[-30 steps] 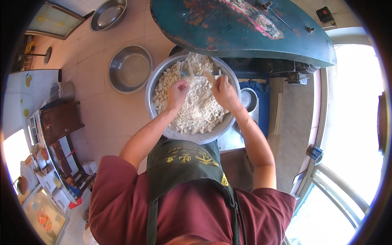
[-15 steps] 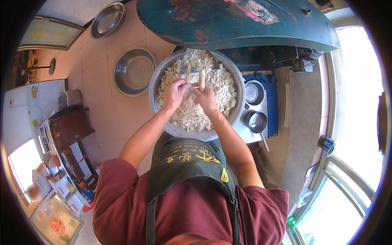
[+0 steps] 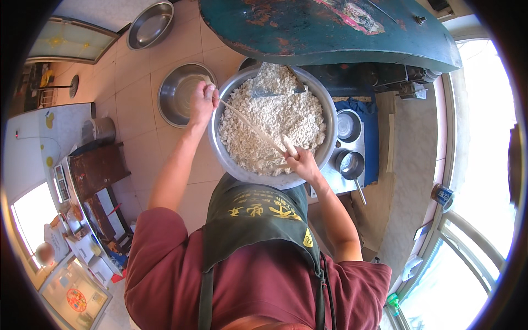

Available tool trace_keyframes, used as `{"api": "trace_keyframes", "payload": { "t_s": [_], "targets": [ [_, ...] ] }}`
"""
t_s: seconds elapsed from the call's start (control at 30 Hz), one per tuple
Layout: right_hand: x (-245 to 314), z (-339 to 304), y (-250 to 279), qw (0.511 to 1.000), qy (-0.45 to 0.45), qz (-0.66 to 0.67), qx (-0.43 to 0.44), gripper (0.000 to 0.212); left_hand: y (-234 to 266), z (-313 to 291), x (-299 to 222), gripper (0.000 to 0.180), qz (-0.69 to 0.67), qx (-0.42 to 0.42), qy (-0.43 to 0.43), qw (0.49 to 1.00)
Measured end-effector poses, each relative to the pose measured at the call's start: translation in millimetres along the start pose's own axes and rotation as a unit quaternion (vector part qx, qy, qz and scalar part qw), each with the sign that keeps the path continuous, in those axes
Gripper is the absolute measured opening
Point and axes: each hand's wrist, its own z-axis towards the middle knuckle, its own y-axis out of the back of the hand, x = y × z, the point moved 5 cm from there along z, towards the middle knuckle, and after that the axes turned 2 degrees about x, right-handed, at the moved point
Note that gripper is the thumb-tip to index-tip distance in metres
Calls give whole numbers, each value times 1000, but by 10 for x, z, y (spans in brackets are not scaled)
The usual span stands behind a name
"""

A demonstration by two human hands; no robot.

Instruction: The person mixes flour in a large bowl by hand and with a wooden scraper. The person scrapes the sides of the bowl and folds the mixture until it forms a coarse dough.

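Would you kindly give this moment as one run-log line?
left hand: grips pale strip | right hand: grips same pale strip | large basin: holds crumbly mixture

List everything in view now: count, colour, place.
Large basin: one, silver, centre
Crumbly dough: one mass, whitish, inside it
Dough strip: one, pale, stretched over it
Metal piece: one, grey, basin's far side
Machine: one, worn green, top
Steel basins: two, silver, upper left
Pans: two, silver, right of large basin
Cloth: one, blue, beside pans
Can: one, blue, right
Cabinet: one, brown, left
Pot: one, grey, left
Framed panel: one, pale, upper left
Window: one, bright white, right
Clutter: uncountable, mixed, lower left
Shirt: one, maroon, torso
Apron: one, dark green, over shirt
Left hand: one, bare, left
Right hand: one, bare, basin's near right
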Motion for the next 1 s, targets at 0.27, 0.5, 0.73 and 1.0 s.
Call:
{"api": "trace_keyframes", "payload": {
  "t_s": [0.27, 0.5, 0.73, 1.0],
  "targets": [
    [-346, -191, -172, 985, 70, -150, -44, 30, 326, 251, -300, 7, -31, 23, -36, 999],
    [246, -124, -176, 949, 158, -244, -124, 39, -543, -306, -779, 24, -75, 272, 2, 959],
    [801, 262, 497, 938, 175, -225, -197, 33, -1165, -35, -251, 35, 247, 196, -130, 940],
    [1218, 1153, 736, 887, 151, -389, -198, 31, -980, -328, -184, 40, 228, 102, -256, 934]
  ]
}}
